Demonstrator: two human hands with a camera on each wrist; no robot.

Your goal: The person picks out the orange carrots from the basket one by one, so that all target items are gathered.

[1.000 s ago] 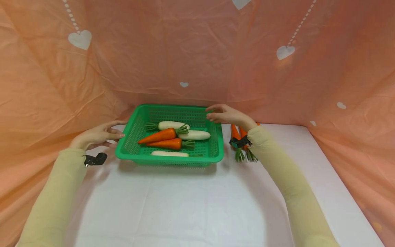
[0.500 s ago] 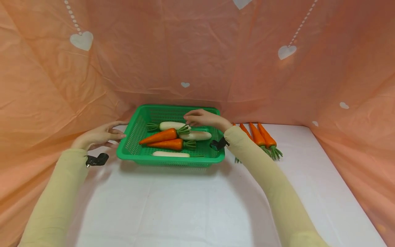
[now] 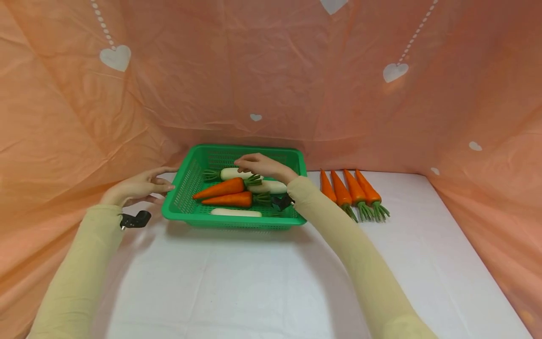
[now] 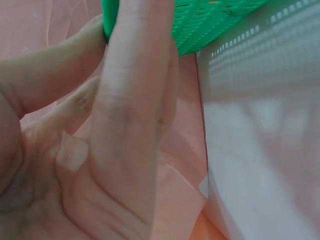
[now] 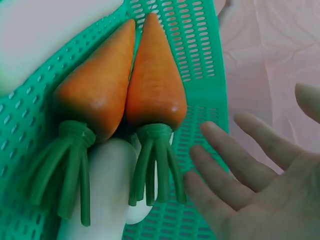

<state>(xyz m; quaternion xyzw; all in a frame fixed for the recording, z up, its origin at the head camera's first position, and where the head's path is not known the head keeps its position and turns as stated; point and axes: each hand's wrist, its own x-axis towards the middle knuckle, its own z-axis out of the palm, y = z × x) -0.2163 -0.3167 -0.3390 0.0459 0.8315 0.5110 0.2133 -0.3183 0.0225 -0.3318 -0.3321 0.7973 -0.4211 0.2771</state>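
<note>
Above basket (image 3: 237, 222) with right hand (image 3: 262, 165) loosely spread, holding nothing.
If lowered carelessly, could snag carrots (image 5: 156, 85) inside by tops (image 5: 154, 132) and roll them onto radish (image 5: 106, 187); with left hand (image 3: 135, 186) extended against rim (image 3: 170, 202), could skid basket by pushing unevenly.
</note>
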